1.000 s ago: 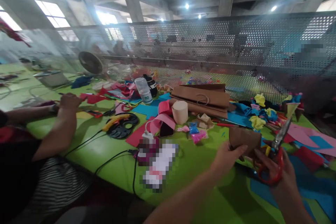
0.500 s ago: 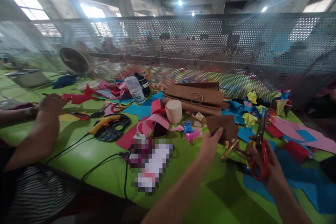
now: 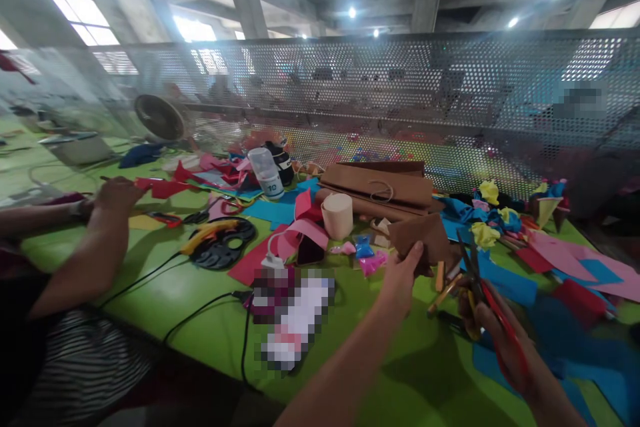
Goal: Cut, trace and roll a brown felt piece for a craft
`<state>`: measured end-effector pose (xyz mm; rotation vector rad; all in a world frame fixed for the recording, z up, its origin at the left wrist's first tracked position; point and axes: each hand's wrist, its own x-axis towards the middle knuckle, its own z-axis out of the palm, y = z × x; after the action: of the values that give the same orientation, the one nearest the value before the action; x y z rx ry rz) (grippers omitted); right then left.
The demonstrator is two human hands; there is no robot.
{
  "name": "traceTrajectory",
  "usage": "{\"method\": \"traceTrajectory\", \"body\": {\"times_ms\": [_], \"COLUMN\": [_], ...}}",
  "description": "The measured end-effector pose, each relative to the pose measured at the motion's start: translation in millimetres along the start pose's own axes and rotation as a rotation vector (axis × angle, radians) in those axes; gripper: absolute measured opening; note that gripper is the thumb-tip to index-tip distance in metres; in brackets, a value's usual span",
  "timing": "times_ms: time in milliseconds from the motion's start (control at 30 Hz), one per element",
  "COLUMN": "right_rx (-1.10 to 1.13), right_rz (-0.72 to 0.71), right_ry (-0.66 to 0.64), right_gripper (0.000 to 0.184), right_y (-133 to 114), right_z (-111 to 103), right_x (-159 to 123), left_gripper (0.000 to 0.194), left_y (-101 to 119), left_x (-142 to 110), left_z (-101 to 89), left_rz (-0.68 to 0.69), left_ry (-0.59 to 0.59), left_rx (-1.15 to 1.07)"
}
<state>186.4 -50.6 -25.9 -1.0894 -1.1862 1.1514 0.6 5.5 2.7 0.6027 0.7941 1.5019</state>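
Note:
My left hand (image 3: 404, 273) pinches a small brown sheet (image 3: 425, 237) between thumb and fingers, holding it up above the table. Around the handles of a pair of scissors (image 3: 493, 307), red on one side and yellow on the other, my right hand (image 3: 500, 327) is closed. The scissor blades point up and stand apart, just right of the brown sheet and not touching it. Under the hands lie a slim wooden stick (image 3: 443, 297) and a dark tool that I cannot make out. Blue sheets (image 3: 507, 278) are spread around my right hand.
Folded brown sheets (image 3: 375, 183) lie at the back, with a cream roll (image 3: 337, 215) before them. Left of my hands are a phone (image 3: 300, 320), a yellow glue gun (image 3: 213, 233) on a black holder and trailing cables. A co-worker's arm (image 3: 90, 247) reaches in from the left.
My right hand has turned the scissors, and their blades have spread apart and tilted left toward the brown sheet. My left hand still holds the sheet. The view has shifted slightly left.

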Motion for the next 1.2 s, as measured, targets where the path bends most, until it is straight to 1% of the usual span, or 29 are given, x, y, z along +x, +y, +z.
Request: {"method": "traceTrajectory", "body": {"times_ms": [67,133,200,233,300,367,433,500,567,633,667,733,800,833,867,900,967,1033,1100,1200], "right_rx": [0.042,0.142,0.252,0.299,0.372,0.424,0.445,0.437,0.41,0.359,0.318,0.229,0.17,0.149,0.131,0.112,0.062,0.028,0.023,0.054], "right_rz": [0.037,0.032,0.023,0.024,0.04,0.074,0.11,0.134,0.145,0.124,0.088,-0.018,-0.104,-0.124,-0.132,-0.136,-0.16,-0.177,-0.169,-0.138], "right_ry": [-0.002,0.027,0.025,0.024,0.052,0.101,0.138,0.163,0.188,0.221,0.246,0.314,0.368,0.38,0.383,0.377,0.358,0.336,0.307,0.265], "right_gripper": [0.047,0.043,0.037,0.037,0.04,0.041,0.044,0.053,0.061,0.062,0.061,0.057,0.053,0.052,0.051,0.05,0.048,0.046,0.046,0.046], "right_y": [-4.2,-10.7,-17.5,-20.4,-24.2,-24.7,-22.7,-19.4,-15.9,-13.1,-12.1,-11.3,-11.8,-12.2,-12.6,-12.8,-12.3,-11.0,-10.4,-14.3], "right_z": [-1.6,-2.8,-3.0,-2.9,-3.4,-5.2,-8.3,-11.5,-13.8,-14.8,-15.0,-15.0,-14.8,-14.3,-13.6,-12.5,-9.4,-5.6,-2.3,-0.1], "right_x": [1.6,3.4,5.6,6.8,9.5,12.4,14.7,16.0,16.4,16.3,16.3,16.1,15.5,14.7,13.6,12.2,9.0,6.0,3.8,2.8], "left_gripper": [0.052,0.041,0.027,0.024,0.03,0.041,0.046,0.045,0.044,0.046,0.049,0.056,0.067,0.073,0.075,0.073,0.062,0.058,0.055,0.051], "left_y": [0.0,0.1,-0.6,-1.5,-4.2,-6.9,-8.3,-8.1,-7.8,-9.2,-10.6,-14.4,-18.1,-19.4,-20.3,-20.5,-19.9,-18.4,-16.9,-13.8], "left_x": [-3.6,-8.6,-13.2,-14.7,-16.2,-16.6,-17.5,-19.5,-21.0,-20.0,-18.4,-14.3,-11.6,-11.4,-12.1,-13.5,-17.2,-19.6,-18.8,-13.0], "left_z": [0.4,0.2,-1.7,-3.3,-7.6,-11.5,-13.4,-12.1,-8.3,-3.7,-1.8,0.6,1.5,1.7,1.9,2.2,3.0,3.2,2.4,-0.4], "left_rz": [0.055,0.174,0.339,0.419,0.531,0.586,0.604,0.601,0.568,0.468,0.382,0.136,-0.123,-0.207,-0.25,-0.257,-0.229,-0.232,-0.231,-0.173], "left_ry": [-0.036,-0.107,-0.23,-0.301,-0.445,-0.544,-0.591,-0.588,-0.529,-0.426,-0.371,-0.292,-0.277,-0.29,-0.301,-0.305,-0.291,-0.29,-0.315,-0.311], "left_rx": [0.124,0.324,0.546,0.643,0.798,0.907,0.965,0.942,0.837,0.655,0.546,0.312,0.125,0.081,0.071,0.091,0.168,0.206,0.204,0.184]}}
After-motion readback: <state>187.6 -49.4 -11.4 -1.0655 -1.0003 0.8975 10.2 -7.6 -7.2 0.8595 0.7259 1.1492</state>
